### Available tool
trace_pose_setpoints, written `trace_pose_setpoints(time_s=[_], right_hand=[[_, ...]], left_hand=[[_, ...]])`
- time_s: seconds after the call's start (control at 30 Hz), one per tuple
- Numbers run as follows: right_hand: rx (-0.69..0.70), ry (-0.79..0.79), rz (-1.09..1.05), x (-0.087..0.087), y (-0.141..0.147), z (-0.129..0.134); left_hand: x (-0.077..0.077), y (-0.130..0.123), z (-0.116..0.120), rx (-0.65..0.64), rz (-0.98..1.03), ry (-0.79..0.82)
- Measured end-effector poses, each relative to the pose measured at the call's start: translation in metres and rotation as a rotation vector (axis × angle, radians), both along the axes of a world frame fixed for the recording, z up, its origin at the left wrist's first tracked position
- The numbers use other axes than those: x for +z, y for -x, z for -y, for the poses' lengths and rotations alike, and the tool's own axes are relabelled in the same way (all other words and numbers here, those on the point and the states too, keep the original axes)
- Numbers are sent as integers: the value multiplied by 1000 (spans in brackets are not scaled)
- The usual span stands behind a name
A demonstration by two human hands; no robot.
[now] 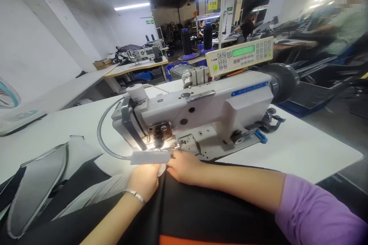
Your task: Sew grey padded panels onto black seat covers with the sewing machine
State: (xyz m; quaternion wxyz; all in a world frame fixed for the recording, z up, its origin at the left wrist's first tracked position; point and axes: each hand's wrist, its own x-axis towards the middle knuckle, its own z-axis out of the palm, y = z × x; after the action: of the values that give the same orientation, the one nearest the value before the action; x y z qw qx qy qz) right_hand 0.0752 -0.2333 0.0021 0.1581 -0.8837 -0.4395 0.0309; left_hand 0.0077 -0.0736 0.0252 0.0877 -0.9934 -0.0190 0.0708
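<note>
Black cloth (218,203) fills lower centre of frame, running off the bottom edge w/ an orange strip (179,240) there; its upper edge is by the sewing machine (207,103), mid-frame. L hand (143,180) is on the material just below the lamp head (149,157); fingertips hidden, so can't tell if pinching. R hand (185,164) sits beside it, fingers bent and close together nr the needle area; tips partly hidden, pinch vs. flat press unclear.

Cloth looks soft & bendy, prob. not fragile; a bit slick, maybe; bulk may drag w/ wt. over the table edge. Best hold: prob. flat fingers either side of the fold, well clear of the needle.
</note>
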Motion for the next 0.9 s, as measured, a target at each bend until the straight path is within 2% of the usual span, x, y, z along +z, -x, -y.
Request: trace_pose_setpoints(time_s=[0.43, 0.63, 0.73, 0.83, 0.9], right_hand=[[-71, -24, 37, -2, 6, -8], [-108, -23, 14, 5, 13, -10], [-131, -2, -6, 13, 21, -9], [-132, 17, -28, 25, 29, 20], [-116, 21, -54, 35, 34, 63]], left_hand=[[-10, -5, -15, -149, 73, -53], [-9, -7, -10, -219, 153, -91], [-8, 6, -3, -226, 210, -120], [-17, 37, -16, -276, 333, -144], [-26, 59, -44, -373, 452, -125]])
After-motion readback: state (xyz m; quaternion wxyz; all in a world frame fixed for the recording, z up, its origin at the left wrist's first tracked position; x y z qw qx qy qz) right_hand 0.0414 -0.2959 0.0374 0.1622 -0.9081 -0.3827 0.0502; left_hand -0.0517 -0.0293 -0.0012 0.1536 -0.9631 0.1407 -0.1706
